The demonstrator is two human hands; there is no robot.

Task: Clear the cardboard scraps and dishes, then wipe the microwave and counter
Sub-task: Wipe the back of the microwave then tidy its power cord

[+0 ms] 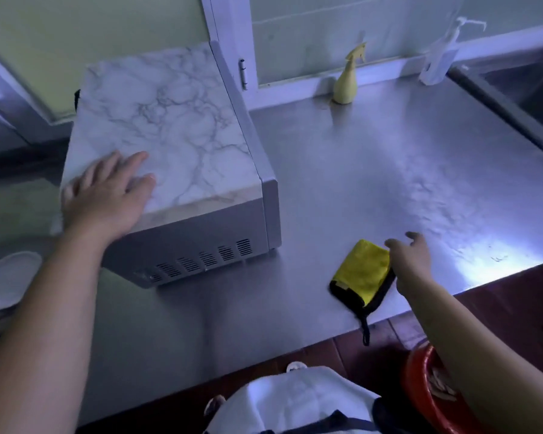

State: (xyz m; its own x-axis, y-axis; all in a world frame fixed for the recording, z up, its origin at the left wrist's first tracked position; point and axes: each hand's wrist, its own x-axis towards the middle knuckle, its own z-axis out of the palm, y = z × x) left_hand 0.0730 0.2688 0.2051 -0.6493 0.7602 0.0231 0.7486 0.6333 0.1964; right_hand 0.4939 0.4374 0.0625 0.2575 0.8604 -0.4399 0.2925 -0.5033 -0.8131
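Head camera looks down on a steel counter (389,170) with a microwave (170,145) standing on its left part, turned so that its vented side faces the person and its marble-patterned top shows. The left hand (107,195) lies flat on the near left corner of that top, fingers straight and slightly spread, holding nothing. A yellow cloth (361,277) with a black edge and a black loop lies folded near the counter's front edge, to the right of the microwave and apart from it; the loop hangs over the edge. The right hand (411,264) is at the cloth's right side, fingers loosely bent and apart, gripping nothing (whether it touches the cloth I cannot tell). At the back, by the window frame, stands a yellow spray bottle (347,79), and further right a clear pump bottle (439,57). Below the counter, under the right forearm, sits a red basin (420,399) with tan scraps (441,385) inside.
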